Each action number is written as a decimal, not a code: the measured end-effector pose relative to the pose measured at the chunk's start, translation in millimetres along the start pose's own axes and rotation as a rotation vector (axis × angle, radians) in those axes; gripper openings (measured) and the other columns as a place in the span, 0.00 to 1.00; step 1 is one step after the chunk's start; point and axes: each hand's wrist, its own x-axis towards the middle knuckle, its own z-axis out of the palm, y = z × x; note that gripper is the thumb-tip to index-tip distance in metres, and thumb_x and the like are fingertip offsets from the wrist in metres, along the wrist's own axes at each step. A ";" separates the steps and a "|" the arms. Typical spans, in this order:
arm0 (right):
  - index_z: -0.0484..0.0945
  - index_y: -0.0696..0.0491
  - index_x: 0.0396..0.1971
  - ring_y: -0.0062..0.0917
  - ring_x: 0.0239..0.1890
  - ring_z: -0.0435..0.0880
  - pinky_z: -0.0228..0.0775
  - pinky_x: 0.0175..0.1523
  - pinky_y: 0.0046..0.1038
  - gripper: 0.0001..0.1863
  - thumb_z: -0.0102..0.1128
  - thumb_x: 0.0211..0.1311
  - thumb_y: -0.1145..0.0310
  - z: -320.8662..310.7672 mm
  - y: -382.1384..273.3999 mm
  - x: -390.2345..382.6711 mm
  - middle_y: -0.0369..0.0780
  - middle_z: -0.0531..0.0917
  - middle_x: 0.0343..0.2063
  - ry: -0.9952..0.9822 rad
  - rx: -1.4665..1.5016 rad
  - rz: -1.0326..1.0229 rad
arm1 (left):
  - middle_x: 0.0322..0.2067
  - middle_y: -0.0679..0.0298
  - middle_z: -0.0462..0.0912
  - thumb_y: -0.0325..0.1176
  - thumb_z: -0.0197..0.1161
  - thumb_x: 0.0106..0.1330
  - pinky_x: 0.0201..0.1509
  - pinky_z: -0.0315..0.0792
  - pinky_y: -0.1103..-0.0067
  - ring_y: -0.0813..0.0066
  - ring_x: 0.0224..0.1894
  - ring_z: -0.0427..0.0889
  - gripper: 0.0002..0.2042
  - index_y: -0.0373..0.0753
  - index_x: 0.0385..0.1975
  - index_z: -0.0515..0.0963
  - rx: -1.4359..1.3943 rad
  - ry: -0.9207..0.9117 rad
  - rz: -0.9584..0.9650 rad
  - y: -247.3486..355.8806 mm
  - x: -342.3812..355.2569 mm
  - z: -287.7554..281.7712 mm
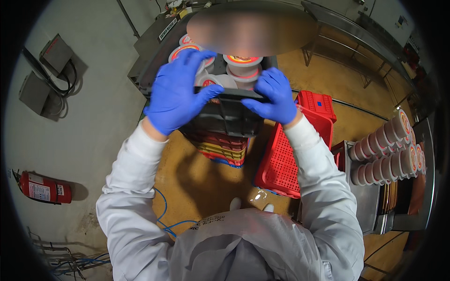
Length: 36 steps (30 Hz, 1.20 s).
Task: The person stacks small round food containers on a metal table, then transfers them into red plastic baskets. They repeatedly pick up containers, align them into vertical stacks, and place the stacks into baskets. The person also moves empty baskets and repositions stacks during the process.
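Note:
A black plastic crate [227, 116] stands in front of me, holding several round white tubs [243, 69] with red and yellow labelled lids. Some tubs are stacked upright; one close to the near wall lies tilted. My left hand [180, 91], in a blue glove, reaches over the crate's near left part. Its fingers stretch over the tubs and its thumb is spread toward the rim. My right hand [273, 96], also gloved in blue, is closed on the crate's near right corner, fingers curled over the rim and thumb along the near wall.
Stacked coloured crates [225, 152] show beneath the black one. To their right stand red perforated baskets [283, 164]. Stacked tubs [384, 145] lie in rows on a metal table at the right. A fire extinguisher [44, 187] hangs left; a blue hose [162, 208] crosses the floor.

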 end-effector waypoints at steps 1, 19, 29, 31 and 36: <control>0.68 0.52 0.16 0.36 0.24 0.67 0.58 0.31 0.35 0.22 0.73 0.36 0.56 -25.4 -14.3 -5.4 0.40 0.65 0.17 -0.086 0.019 0.048 | 0.52 0.54 0.70 0.49 0.62 0.60 0.52 0.68 0.69 0.55 0.52 0.73 0.27 0.46 0.56 0.67 -0.146 0.014 -0.155 -12.2 7.6 -15.7; 0.72 0.57 0.51 0.29 0.48 0.79 0.70 0.55 0.27 0.23 0.49 0.61 0.57 -76.6 -177.5 -98.4 0.44 0.80 0.45 0.780 1.623 1.417 | 0.48 0.60 0.77 0.21 0.48 0.49 0.52 0.73 0.78 0.73 0.45 0.77 0.30 0.38 0.60 0.65 -1.729 -0.265 -0.955 -46.7 -86.9 -71.3; 0.59 0.55 0.64 0.29 0.55 0.74 0.64 0.61 0.30 0.33 0.51 0.56 0.66 6.0 -225.7 -138.1 0.43 0.74 0.53 0.794 1.170 1.164 | 0.54 0.58 0.73 0.19 0.46 0.40 0.58 0.68 0.78 0.68 0.56 0.73 0.37 0.34 0.61 0.62 -1.877 -0.364 -0.599 -131.0 -166.7 34.9; 0.55 0.55 0.67 0.29 0.62 0.67 0.56 0.66 0.28 0.38 0.53 0.54 0.64 14.4 -223.7 -181.9 0.42 0.69 0.59 0.733 0.879 1.270 | 0.55 0.57 0.73 0.20 0.47 0.40 0.60 0.67 0.77 0.67 0.57 0.72 0.38 0.34 0.62 0.62 -1.966 -0.401 -0.600 -135.1 -186.5 77.4; 0.53 0.59 0.67 0.28 0.67 0.60 0.48 0.69 0.28 0.43 0.58 0.51 0.61 25.8 -188.0 -157.6 0.43 0.63 0.64 0.583 0.659 1.163 | 0.56 0.56 0.72 0.22 0.50 0.43 0.60 0.69 0.76 0.67 0.57 0.74 0.37 0.34 0.63 0.60 -1.997 -0.349 -0.591 -154.3 -169.0 148.0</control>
